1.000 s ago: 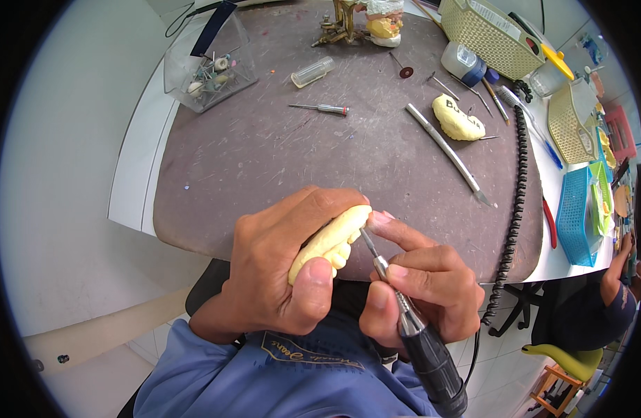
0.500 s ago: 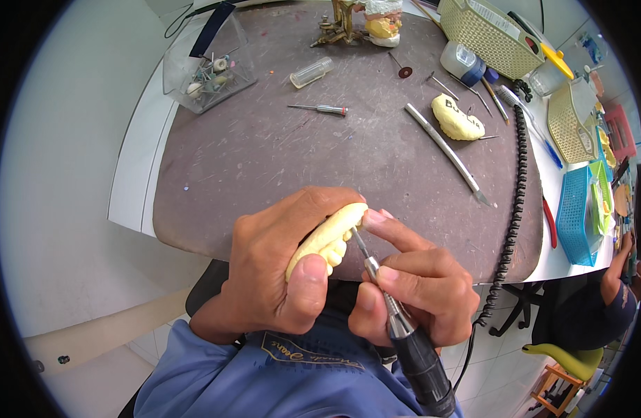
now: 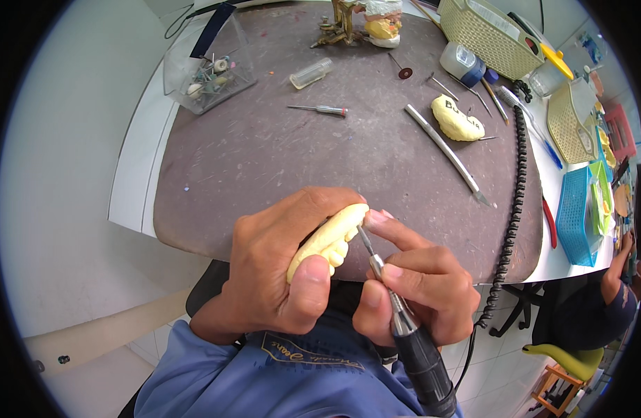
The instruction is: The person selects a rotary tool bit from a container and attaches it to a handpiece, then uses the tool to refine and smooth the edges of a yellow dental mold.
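A tight grip is kept on the yellow tooth model (image 3: 329, 240) by the left hand (image 3: 278, 275) at 6 o'clock over the surface (image 3: 264, 160), while the grinding tool (image 3: 397, 320), pinched in the right hand (image 3: 421, 289), has been tilted closer.

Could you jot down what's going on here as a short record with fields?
Left hand: grip closed around a yellow dental cast
Right hand: holds a rotary handpiece, its tip at the cast
Surface: brown work mat
Also on mat: second yellow cast, small screwdriver, clear box of burs
Right side: blue basket
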Motion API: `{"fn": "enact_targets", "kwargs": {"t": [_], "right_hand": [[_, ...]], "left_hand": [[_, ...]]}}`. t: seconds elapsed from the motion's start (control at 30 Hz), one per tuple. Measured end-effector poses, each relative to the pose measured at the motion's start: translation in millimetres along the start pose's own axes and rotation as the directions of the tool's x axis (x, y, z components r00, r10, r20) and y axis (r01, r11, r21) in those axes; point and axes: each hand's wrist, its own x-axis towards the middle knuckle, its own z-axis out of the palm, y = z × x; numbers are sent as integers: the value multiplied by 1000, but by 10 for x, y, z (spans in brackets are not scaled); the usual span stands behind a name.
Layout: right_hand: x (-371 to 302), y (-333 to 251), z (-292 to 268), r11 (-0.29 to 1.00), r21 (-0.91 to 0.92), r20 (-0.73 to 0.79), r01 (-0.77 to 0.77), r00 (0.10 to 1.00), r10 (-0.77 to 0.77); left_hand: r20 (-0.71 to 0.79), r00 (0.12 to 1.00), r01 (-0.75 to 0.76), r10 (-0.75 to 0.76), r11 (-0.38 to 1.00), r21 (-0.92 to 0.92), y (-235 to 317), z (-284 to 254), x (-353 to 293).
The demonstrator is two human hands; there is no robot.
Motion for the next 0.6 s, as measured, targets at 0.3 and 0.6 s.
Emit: {"fn": "enact_targets", "kwargs": {"t": [0.3,0.6], "right_hand": [[14,-38,-50,988,94,36,-125,992,122],[14,-50,-38,991,64,36,-120,992,118]], "left_hand": [[7,1000,-16,16,1000,3,22,1,6],[4,1000,-15,15,1000,15,12,-2,2]]}}
